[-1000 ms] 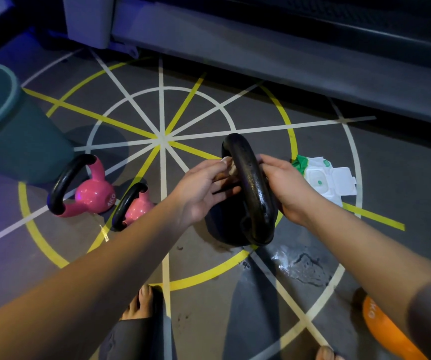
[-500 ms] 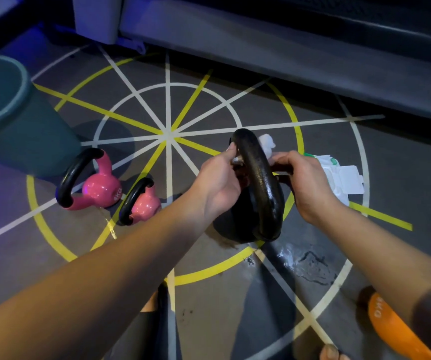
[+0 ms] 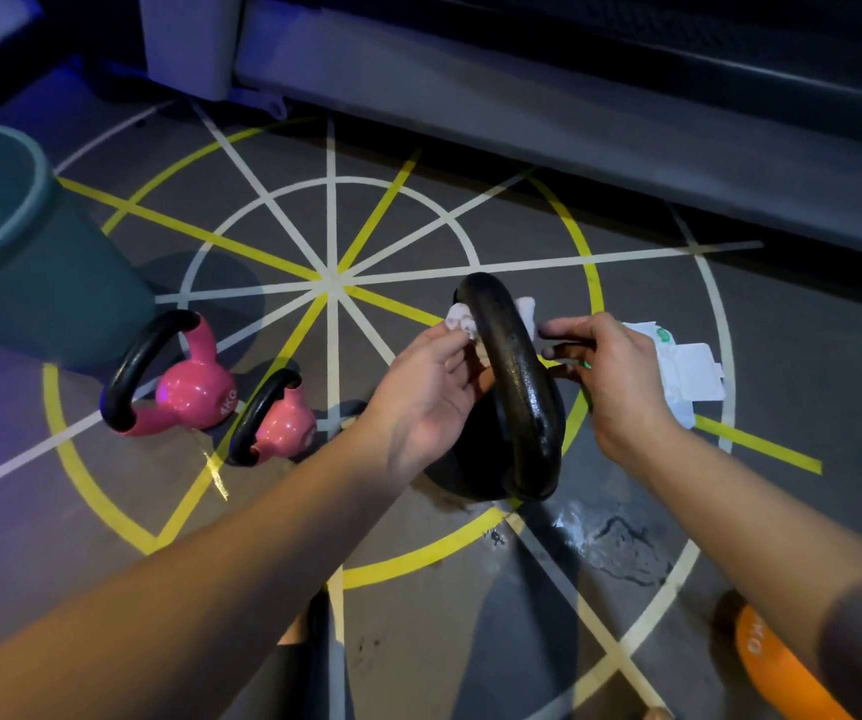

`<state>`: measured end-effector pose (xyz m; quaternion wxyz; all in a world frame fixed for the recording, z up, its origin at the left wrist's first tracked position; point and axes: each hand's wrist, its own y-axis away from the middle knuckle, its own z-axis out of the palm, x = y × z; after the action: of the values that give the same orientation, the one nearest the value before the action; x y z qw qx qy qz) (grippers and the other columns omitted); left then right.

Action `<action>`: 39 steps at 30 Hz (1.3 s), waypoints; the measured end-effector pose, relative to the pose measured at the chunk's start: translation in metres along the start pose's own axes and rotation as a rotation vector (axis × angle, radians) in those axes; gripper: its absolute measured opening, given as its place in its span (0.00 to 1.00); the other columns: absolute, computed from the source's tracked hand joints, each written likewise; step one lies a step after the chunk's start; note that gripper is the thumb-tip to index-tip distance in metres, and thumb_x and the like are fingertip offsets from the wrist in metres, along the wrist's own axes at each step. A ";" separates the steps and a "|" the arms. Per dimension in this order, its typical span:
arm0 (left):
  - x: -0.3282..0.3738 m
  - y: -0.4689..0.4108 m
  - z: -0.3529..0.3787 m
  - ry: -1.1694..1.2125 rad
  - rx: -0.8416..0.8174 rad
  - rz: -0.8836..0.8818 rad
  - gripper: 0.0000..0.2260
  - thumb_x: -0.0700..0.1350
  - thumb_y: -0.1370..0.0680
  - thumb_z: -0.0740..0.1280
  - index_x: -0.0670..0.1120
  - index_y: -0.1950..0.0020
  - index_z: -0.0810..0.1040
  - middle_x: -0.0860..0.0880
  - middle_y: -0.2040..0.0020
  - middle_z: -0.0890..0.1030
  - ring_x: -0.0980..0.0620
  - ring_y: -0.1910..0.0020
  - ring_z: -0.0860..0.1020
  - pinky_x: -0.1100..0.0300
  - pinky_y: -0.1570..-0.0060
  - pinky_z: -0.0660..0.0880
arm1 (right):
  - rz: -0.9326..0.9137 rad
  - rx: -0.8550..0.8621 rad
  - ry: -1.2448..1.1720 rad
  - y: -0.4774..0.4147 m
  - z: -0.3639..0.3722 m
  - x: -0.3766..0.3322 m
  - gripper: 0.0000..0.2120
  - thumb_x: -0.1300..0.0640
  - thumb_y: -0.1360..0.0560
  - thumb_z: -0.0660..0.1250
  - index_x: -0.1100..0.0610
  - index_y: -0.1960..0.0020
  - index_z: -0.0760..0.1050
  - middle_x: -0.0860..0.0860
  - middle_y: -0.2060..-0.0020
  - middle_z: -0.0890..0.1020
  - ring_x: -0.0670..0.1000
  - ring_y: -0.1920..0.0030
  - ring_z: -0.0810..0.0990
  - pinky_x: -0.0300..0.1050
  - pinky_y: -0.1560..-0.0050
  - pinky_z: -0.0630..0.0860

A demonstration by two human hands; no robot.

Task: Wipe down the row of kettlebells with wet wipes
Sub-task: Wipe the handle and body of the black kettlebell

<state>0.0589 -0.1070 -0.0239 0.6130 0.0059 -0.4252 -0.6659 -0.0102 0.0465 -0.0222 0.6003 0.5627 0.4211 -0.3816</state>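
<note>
Both hands work at the black kettlebell (image 3: 514, 387) in the middle of the frame. The left hand (image 3: 429, 392) pinches one end of a white wet wipe (image 3: 462, 318) just left of the handle's top. The right hand (image 3: 621, 387), fingers curled, appears to pinch the other end, which shows as a white tuft just right of the handle. The wipe seems to run round the far side of the handle, where it is hidden. The kettlebell stands upright on the floor (image 3: 418, 615), on the painted yellow arc, its handle edge-on to the camera.

My judgement is that the step in hand is cleaning this handle, with the wipe looped over it like a strap. The next move calls for pulling the two ends in turn, so the wipe slides along the curve towards the shoulders, then rubbing the round body below.

Two pink kettlebells (image 3: 195, 394) (image 3: 286, 426) sit at centre left, and an orange kettlebell (image 3: 782, 678) shows at lower right. I cannot tell whether they are done. The wipe packet (image 3: 688, 371) lies open at centre right, just beyond the right hand, near enough for a fresh sheet. A teal bucket (image 3: 13, 236) stands at upper left, and a wet patch (image 3: 621, 543) marks the floor below the black kettlebell.
</note>
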 end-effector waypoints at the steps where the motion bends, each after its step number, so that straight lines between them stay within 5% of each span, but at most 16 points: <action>1: 0.000 0.000 0.000 -0.027 0.011 0.010 0.06 0.37 0.16 0.62 0.44 0.41 0.75 0.45 0.56 0.84 0.51 0.57 0.83 0.59 0.58 0.82 | -0.001 -0.016 0.007 0.002 0.001 0.000 0.15 0.63 0.23 0.58 0.63 0.57 0.83 0.59 0.57 0.85 0.55 0.58 0.81 0.48 0.56 0.78; 8: 0.010 -0.008 0.010 -0.151 0.128 0.017 0.12 0.32 0.18 0.64 0.38 0.36 0.79 0.41 0.54 0.86 0.49 0.57 0.85 0.57 0.57 0.84 | -0.001 -0.090 0.019 0.012 0.009 -0.001 0.13 0.64 0.22 0.60 0.67 0.52 0.82 0.56 0.60 0.85 0.51 0.61 0.82 0.41 0.61 0.79; 12: 0.010 -0.018 0.019 -0.157 0.130 -0.055 0.13 0.37 0.17 0.64 0.40 0.55 0.87 0.41 0.53 0.87 0.45 0.53 0.85 0.47 0.38 0.79 | -0.003 -0.079 0.049 0.010 0.011 -0.002 0.12 0.64 0.22 0.61 0.65 0.53 0.83 0.53 0.62 0.84 0.49 0.63 0.81 0.40 0.62 0.78; 16: 0.008 -0.026 0.025 -0.184 0.147 -0.160 0.11 0.39 0.16 0.64 0.36 0.42 0.84 0.39 0.48 0.86 0.43 0.53 0.87 0.47 0.44 0.82 | -0.016 -0.092 0.125 0.008 0.012 0.003 0.11 0.64 0.21 0.61 0.62 0.52 0.83 0.46 0.69 0.81 0.46 0.64 0.78 0.40 0.61 0.76; 21: 0.009 -0.031 0.031 -0.195 0.209 -0.164 0.15 0.32 0.26 0.74 0.34 0.39 0.82 0.39 0.49 0.86 0.45 0.56 0.86 0.51 0.61 0.84 | -0.039 -0.053 0.116 0.008 0.011 0.000 0.12 0.64 0.22 0.61 0.57 0.55 0.84 0.47 0.64 0.84 0.47 0.63 0.80 0.45 0.56 0.77; 25: 0.003 -0.031 0.011 -0.250 0.312 -0.077 0.09 0.33 0.20 0.65 0.36 0.42 0.80 0.41 0.50 0.84 0.45 0.58 0.84 0.51 0.59 0.85 | -0.034 -0.088 0.120 0.011 0.012 0.002 0.14 0.65 0.20 0.60 0.56 0.52 0.85 0.48 0.61 0.86 0.45 0.62 0.81 0.44 0.55 0.78; 28: 0.009 -0.031 0.001 -0.253 0.269 -0.010 0.13 0.33 0.20 0.65 0.33 0.36 0.77 0.35 0.44 0.84 0.39 0.46 0.85 0.49 0.51 0.84 | -0.058 -0.143 0.143 0.015 0.015 0.003 0.16 0.65 0.19 0.59 0.55 0.52 0.85 0.48 0.60 0.86 0.44 0.61 0.82 0.38 0.57 0.78; 32: 0.020 -0.022 0.008 -0.273 0.203 -0.007 0.08 0.32 0.18 0.61 0.38 0.47 0.79 0.37 0.48 0.84 0.42 0.49 0.84 0.48 0.44 0.82 | -0.049 -0.134 0.137 0.015 0.017 0.001 0.16 0.66 0.20 0.59 0.56 0.52 0.85 0.48 0.60 0.86 0.45 0.60 0.81 0.39 0.57 0.78; 35: 0.019 -0.013 0.013 -0.249 0.120 -0.026 0.20 0.33 0.17 0.56 0.42 0.63 0.82 0.38 0.50 0.84 0.43 0.49 0.83 0.48 0.35 0.77 | -0.035 -0.099 0.122 0.011 0.015 -0.001 0.14 0.66 0.21 0.60 0.59 0.50 0.85 0.48 0.61 0.85 0.46 0.60 0.80 0.42 0.57 0.76; 39: 0.017 -0.009 0.014 -0.173 0.096 -0.026 0.12 0.36 0.16 0.57 0.45 0.56 0.76 0.46 0.57 0.84 0.51 0.58 0.83 0.53 0.41 0.77 | -0.027 -0.087 0.123 0.010 0.010 0.001 0.13 0.65 0.21 0.61 0.60 0.50 0.85 0.48 0.63 0.85 0.46 0.61 0.80 0.42 0.56 0.76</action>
<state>0.0396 -0.1136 -0.0114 0.5641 -0.0167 -0.5082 -0.6506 0.0004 0.0375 -0.0195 0.5920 0.5528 0.4809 -0.3357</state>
